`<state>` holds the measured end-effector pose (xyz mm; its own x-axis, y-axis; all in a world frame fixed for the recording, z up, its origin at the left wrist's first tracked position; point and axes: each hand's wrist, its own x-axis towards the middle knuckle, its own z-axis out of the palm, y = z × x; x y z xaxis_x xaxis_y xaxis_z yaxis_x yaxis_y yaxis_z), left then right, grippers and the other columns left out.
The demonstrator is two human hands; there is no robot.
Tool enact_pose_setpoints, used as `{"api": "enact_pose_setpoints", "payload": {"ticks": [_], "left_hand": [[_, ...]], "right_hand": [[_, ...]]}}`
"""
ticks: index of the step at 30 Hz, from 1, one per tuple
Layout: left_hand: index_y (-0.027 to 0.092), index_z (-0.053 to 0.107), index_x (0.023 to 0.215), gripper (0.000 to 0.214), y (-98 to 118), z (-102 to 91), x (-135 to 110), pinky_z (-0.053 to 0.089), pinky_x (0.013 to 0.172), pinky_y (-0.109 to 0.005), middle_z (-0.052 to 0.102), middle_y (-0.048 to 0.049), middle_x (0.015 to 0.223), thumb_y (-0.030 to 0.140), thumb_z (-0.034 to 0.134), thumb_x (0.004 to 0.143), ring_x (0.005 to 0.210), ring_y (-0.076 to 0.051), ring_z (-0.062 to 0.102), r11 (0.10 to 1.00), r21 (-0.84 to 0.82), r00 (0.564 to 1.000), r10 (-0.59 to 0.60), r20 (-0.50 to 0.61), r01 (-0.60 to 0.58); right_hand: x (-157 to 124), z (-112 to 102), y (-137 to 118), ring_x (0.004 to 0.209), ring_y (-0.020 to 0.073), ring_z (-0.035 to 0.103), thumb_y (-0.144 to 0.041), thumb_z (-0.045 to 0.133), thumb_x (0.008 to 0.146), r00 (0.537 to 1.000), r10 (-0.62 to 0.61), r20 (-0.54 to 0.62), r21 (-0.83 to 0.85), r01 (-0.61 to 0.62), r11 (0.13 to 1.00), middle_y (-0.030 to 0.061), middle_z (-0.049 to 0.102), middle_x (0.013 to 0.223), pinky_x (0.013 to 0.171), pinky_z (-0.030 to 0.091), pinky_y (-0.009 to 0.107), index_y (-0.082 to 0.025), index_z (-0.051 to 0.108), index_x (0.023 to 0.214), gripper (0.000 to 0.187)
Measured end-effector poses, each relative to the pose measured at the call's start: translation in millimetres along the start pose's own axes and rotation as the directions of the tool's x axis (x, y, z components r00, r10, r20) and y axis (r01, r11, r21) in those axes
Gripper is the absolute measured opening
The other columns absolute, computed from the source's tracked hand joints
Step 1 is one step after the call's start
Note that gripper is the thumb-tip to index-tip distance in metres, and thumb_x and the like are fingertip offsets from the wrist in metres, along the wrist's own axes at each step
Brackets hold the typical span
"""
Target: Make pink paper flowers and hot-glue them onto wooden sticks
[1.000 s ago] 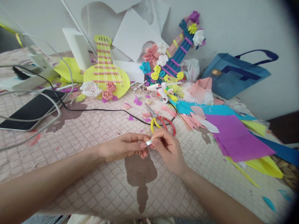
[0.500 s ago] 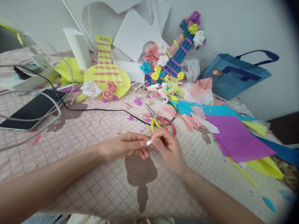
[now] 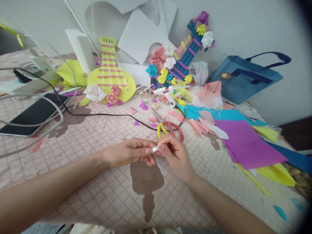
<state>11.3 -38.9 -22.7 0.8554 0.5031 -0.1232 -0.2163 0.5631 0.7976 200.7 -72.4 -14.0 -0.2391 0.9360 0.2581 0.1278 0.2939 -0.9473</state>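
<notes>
Between my two hands is a small, narrow white strip [image 3: 154, 149], perhaps paper, with its ends hidden by my fingertips. My left hand [image 3: 133, 151] pinches one end between thumb and fingers. The other end is pinched by my right hand [image 3: 175, 156], its fingers curled. Just beyond my hands lie scissors [image 3: 178, 129] with red handles and pliers or snips [image 3: 161, 124] with yellow handles, which overlap. The patterned cloth [image 3: 104, 195] under my hands has a brown patch.
A yellow paper guitar [image 3: 110, 78] and a blue one [image 3: 186, 58] with paper flowers lean at the back. A glue gun [image 3: 169, 96] stands near them, its black cord crossing the table. Left lies a phone [image 3: 34, 115]; right, purple paper [image 3: 251, 144] and a blue bag [image 3: 246, 78].
</notes>
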Motion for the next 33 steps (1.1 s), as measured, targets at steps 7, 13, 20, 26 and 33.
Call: {"api": "enact_pose_setpoints", "payload": {"ticks": [7, 13, 20, 26, 33], "left_hand": [[0.011, 0.067, 0.100, 0.021, 0.8, 1.1, 0.6, 0.045, 0.077, -0.025, 0.067, -0.0055, 0.082, 0.027, 0.062, 0.087, 0.076, -0.011, 0.061, 1.000, -0.002, 1.000, -0.017, -0.025, 0.017], [0.011, 0.066, 0.101, 0.020, -0.2, -0.9, 0.6, 0.045, 0.079, -0.025, 0.066, -0.0058, 0.084, 0.025, 0.059, 0.090, 0.079, -0.011, 0.060, 1.000, 0.019, 1.000, 0.017, 0.016, -0.017], [0.011, 0.065, 0.102, 0.022, 0.1, 1.1, 0.2, 0.045, 0.079, -0.024, 0.066, -0.0057, 0.085, 0.027, 0.062, 0.088, 0.079, -0.010, 0.060, 1.000, 0.007, 1.000, 0.014, 0.013, -0.014], [0.010, 0.065, 0.100, 0.022, 1.1, 3.4, 0.3, 0.045, 0.078, -0.024, 0.066, -0.0058, 0.083, 0.028, 0.063, 0.087, 0.078, -0.011, 0.060, 1.000, -0.006, 0.999, -0.012, -0.030, 0.012], [0.011, 0.065, 0.100, 0.019, -0.7, 1.7, 0.9, 0.045, 0.077, -0.025, 0.065, -0.0066, 0.084, 0.025, 0.057, 0.090, 0.079, -0.012, 0.059, 0.999, 0.036, 1.000, 0.018, 0.000, -0.018]], "right_hand": [[0.2, -1.0, 1.8, 0.065, 0.0119, 0.049, -0.032, 0.056, 0.090, 1.000, 0.001, 0.004, -0.026, -0.001, 1.000, -0.0015, 0.053, 0.070, 0.058, 0.037, 0.027, -0.020, 0.054, 0.076, 0.018], [-0.4, -0.2, 0.7, 0.065, 0.0123, 0.049, -0.032, 0.056, 0.090, 1.000, -0.027, 0.004, -0.042, 0.027, 0.999, -0.0014, 0.053, 0.070, 0.060, 0.038, 0.028, -0.020, 0.054, 0.075, 0.018], [0.2, -0.7, 1.8, 0.065, 0.0122, 0.050, -0.032, 0.056, 0.090, 1.000, -0.013, -0.004, -0.017, 0.013, 1.000, -0.0015, 0.053, 0.070, 0.058, 0.038, 0.027, -0.021, 0.055, 0.076, 0.017], [-0.1, -0.5, 2.1, 0.065, 0.0123, 0.050, -0.032, 0.056, 0.089, 1.000, -0.008, -0.007, -0.043, 0.007, 0.999, -0.0014, 0.053, 0.071, 0.057, 0.037, 0.027, -0.021, 0.055, 0.076, 0.018], [0.4, 0.3, -1.0, 0.064, 0.0128, 0.049, -0.033, 0.056, 0.089, 1.000, -0.019, -0.011, -0.060, 0.018, 0.998, -0.0010, 0.054, 0.069, 0.059, 0.039, 0.028, -0.020, 0.054, 0.074, 0.020]]}}
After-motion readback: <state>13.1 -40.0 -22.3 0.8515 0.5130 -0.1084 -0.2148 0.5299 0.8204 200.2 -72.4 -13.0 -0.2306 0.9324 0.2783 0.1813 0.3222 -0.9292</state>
